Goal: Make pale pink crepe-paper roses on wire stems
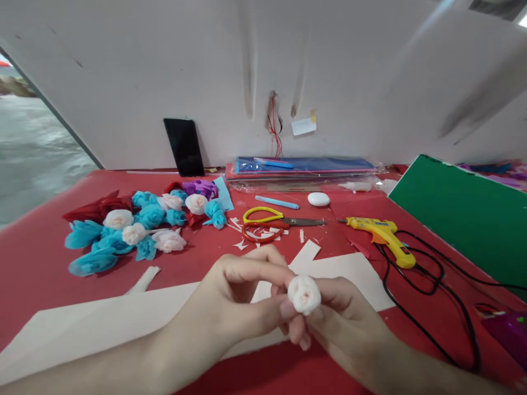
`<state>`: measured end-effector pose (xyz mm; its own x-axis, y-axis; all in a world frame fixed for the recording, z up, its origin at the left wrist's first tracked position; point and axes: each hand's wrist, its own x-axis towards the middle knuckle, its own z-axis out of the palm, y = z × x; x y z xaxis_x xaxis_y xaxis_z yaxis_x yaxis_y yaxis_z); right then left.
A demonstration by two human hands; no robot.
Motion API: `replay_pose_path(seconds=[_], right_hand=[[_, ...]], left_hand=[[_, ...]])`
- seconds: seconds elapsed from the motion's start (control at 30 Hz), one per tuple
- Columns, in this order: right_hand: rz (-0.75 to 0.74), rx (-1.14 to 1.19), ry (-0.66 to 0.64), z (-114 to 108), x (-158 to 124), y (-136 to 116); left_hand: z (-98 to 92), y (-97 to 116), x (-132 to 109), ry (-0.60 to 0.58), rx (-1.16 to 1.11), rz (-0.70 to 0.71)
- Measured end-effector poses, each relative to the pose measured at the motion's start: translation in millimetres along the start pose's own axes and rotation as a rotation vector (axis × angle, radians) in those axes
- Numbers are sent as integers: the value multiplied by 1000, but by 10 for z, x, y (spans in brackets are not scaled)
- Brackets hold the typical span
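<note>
White rosette [304,294] sits between my two hands, near the middle of my view. My left hand [236,293] pinches it between thumb and fingers from one side; the fingers of my right hand [352,315] grip it from the other side and from below. Its coiled face is turned to the camera, so I judge the winding nearly or wholly done, though I can't see its underside.

Under and behind my hands, a white sheet [119,315] lies across the red table [41,241], uneven in outline, with plenty left uncut. Beyond it, scissors [284,222] rest among paper scraps [240,245], and a yellow glue gun [381,233] lies to their right, nozzle near the blade tips; neither is in hand. Over on the left, a heap of flowers [150,215], blue, white, red and purple, looks to me like the finished share. Farther back, a black tablet [184,147] leans against the wall [144,82].
</note>
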<state>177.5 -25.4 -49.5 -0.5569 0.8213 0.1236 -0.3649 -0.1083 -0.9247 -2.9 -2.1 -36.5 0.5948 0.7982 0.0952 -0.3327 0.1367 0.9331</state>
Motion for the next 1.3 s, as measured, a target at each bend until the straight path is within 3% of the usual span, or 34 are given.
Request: replay_pose_path(seconds=[0.23,0.47,0.67,0.87,1.13,1.3], right_hand=[[-302,-515,230,24,9,-110],[-407,-794,300,43,19,-148],[-625,-1105,401,53,20,-34],[-723,-1171,392,-38,-1,28],[-821,-1150,234,-220,52,-42],[-774,-1137,298,-256,73,-32]], left_hand=[[6,-35,11,40,34,21],[-11,-22,9,105,111,6],[-6,-61,55,206,191,7],[-10,-60,34,256,281,13],[50,-33,-29,203,295,88],[-78,39,11,252,304,157]])
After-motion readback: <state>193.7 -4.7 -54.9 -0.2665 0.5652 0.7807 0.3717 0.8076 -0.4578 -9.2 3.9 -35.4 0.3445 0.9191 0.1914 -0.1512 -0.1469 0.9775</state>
